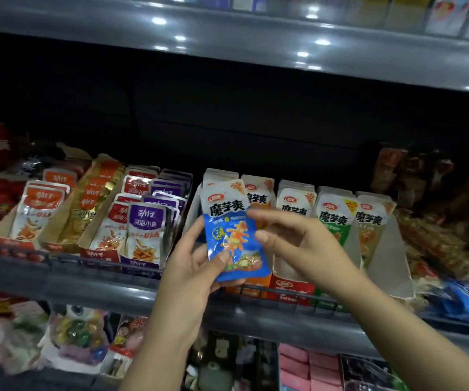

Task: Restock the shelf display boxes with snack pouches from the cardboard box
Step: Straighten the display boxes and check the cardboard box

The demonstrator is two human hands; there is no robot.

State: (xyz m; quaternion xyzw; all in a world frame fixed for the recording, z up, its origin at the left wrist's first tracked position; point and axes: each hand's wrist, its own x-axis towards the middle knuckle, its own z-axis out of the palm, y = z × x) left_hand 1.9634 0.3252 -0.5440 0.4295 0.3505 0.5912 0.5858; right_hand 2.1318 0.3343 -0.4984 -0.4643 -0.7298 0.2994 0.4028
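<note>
Head view, centre of frame: left hand point(196, 266) grips a blue snack pouch point(234, 235), thumb curled across its lower front, fingers point(192, 235) wrapped behind its left edge. Pouch is upright, tilted slightly left, held just in front of the shelf display boxes point(289, 283). Right hand point(292, 244) is beside the pouch's right edge; fingers loosely bent and spread, index tip at the pouch's upper right corner, thumb tip near its right edge. Contact cannot be confirmed. Both forearms rise from the lower frame, right one from the lower right corner.

Display boxes right of centre hold upright white-topped pouches in orange, red and green rows point(332, 218). Left of centre, cardboard trays hold fish-snack packets point(143, 230), orange, red and purple. Grey shelf rail point(86, 280) runs below.
</note>
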